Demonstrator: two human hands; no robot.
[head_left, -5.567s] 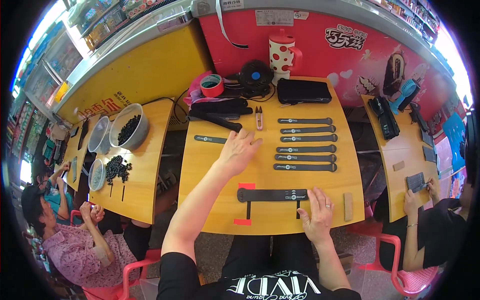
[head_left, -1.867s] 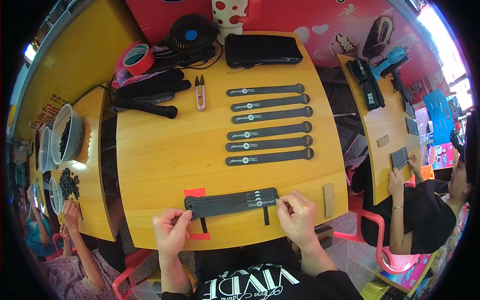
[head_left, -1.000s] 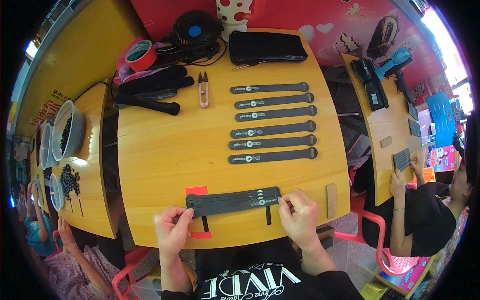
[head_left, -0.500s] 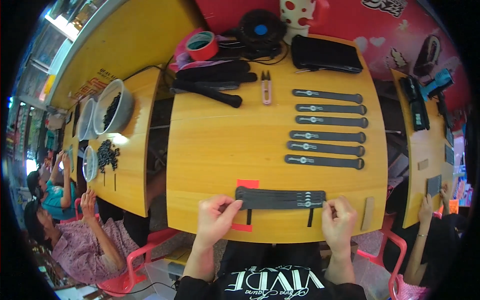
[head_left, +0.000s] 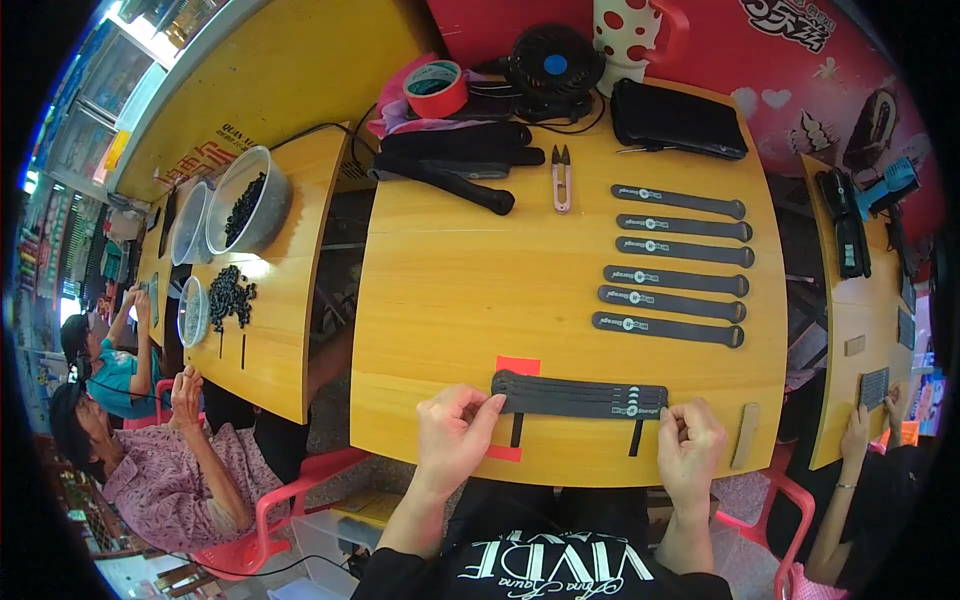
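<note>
Stack of dark straps [head_left: 580, 398] is pinched at its left end by the left hand [head_left: 458, 430] and at its right end by the right hand [head_left: 691, 440], lying between them, while six separate straps [head_left: 680, 281] are laid beyond the right hand and a tan block [head_left: 745, 436] is seen just to its right.

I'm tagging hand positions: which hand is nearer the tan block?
Right. The right hand is just left of the tan block; the left hand is farther left, at the stacked straps' left end.

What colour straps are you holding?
The held straps are dark grey with white print, clearest in the head view.
</note>
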